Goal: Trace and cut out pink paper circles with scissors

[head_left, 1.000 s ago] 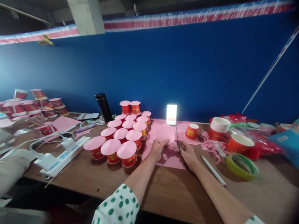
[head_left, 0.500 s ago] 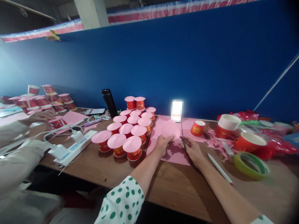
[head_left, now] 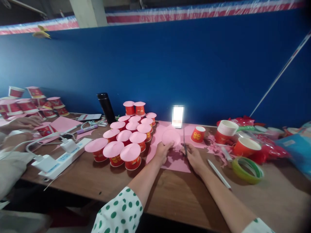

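My left hand [head_left: 162, 152] pinches the lower edge of a round pink paper disc [head_left: 170, 137]. In my right hand [head_left: 193, 157] is a pair of scissors [head_left: 184, 142], seen nearly edge-on, its thin blade pointing away from me beside the disc. Both hands are over pink paper sheets [head_left: 155, 145] on the table. To their right a red paper cup [head_left: 198, 134] with a yellow print stands upright. Left of my hands, several red cups stand in rows, each topped by a pink disc [head_left: 130, 151].
A lit phone [head_left: 178, 113] leans at the blue partition [head_left: 145, 64]. At right lie a white pen [head_left: 219, 174], green tape [head_left: 247, 170], stacked cups [head_left: 225, 131] and paper scraps [head_left: 218, 149]. A black bottle [head_left: 106, 106] and power strip [head_left: 63, 161] are left, near another person's hand [head_left: 21, 124].
The view has turned slightly right, so everything sits further left in the picture. Both my hands keep nearly the same place over the paper, still holding the disc and scissors.
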Demonstrator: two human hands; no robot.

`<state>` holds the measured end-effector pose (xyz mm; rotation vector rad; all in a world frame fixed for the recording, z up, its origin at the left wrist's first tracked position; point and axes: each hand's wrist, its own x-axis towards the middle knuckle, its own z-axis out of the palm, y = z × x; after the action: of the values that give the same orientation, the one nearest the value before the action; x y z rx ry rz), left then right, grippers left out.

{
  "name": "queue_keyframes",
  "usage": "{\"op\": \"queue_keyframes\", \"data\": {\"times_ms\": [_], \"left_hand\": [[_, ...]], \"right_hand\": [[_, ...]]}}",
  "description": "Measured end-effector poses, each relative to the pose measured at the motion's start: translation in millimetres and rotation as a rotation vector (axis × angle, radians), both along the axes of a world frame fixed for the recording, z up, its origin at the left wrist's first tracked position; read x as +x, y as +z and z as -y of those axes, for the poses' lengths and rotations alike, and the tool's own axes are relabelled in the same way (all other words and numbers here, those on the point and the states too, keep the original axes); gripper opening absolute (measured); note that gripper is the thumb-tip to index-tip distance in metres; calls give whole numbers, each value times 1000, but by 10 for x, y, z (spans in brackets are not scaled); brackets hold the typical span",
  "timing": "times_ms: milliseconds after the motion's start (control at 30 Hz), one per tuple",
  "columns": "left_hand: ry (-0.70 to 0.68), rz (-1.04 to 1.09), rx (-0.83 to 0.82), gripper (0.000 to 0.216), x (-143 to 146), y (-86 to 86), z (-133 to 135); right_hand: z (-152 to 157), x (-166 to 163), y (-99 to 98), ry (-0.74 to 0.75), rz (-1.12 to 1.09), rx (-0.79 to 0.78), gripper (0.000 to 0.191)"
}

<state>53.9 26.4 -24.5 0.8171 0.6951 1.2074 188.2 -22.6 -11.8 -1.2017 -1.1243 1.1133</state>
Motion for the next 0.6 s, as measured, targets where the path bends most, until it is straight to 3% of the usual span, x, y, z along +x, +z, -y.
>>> {"op": "queue_keyframes", "data": {"times_ms": [600], "left_hand": [[10, -71, 8, 40, 3, -70, -17]], "right_hand": [[10, -3, -4, 44, -17, -12, 51]]}}
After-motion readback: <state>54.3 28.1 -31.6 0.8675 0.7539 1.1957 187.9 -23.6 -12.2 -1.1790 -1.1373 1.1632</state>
